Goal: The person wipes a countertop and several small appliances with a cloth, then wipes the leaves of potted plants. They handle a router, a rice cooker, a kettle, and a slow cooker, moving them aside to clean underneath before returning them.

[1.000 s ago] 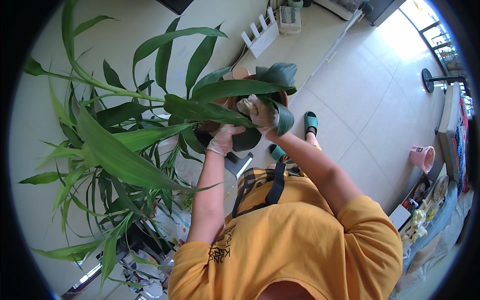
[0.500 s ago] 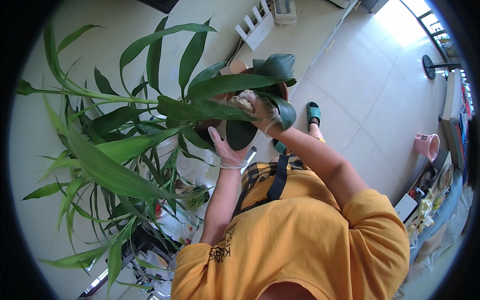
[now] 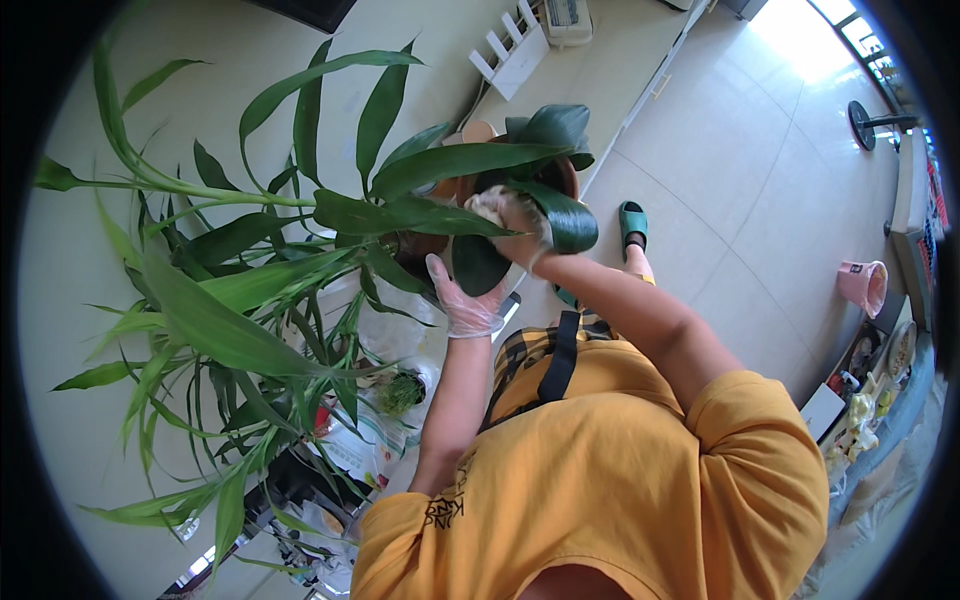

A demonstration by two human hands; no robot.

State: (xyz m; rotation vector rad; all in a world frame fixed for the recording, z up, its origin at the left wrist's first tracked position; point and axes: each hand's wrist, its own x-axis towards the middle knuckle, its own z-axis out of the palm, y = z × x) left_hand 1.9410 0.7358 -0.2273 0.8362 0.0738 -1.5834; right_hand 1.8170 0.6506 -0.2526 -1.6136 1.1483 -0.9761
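Note:
My right hand point(image 3: 520, 225), in a clear glove, is closed on a crumpled whitish cloth point(image 3: 485, 203) among broad dark green leaves. A brown pot point(image 3: 570, 180) shows just beyond it, with a glossy curled leaf point(image 3: 570, 222) hanging beside my wrist. My left hand point(image 3: 470, 305), also in a clear glove, cradles a broad dark leaf point(image 3: 480, 265) from below. Its thumb stands up along the leaf's left side, while the leaf hides most of the fingers. Long leaves of a tall plant point(image 3: 250, 350) spread leftward and partly cover both hands' work area.
A white router point(image 3: 512, 60) with several antennas stands at the back of the pale table point(image 3: 420, 90). A small grassy plant point(image 3: 402, 392) sits left of my left forearm. On the tiled floor at right is a pink bin point(image 3: 862, 288).
My right hand and the cloth have shifted slightly; the curled leaf beside my wrist has swung outward to the right. My left hand stays at the broad leaf, moved a little to the right.

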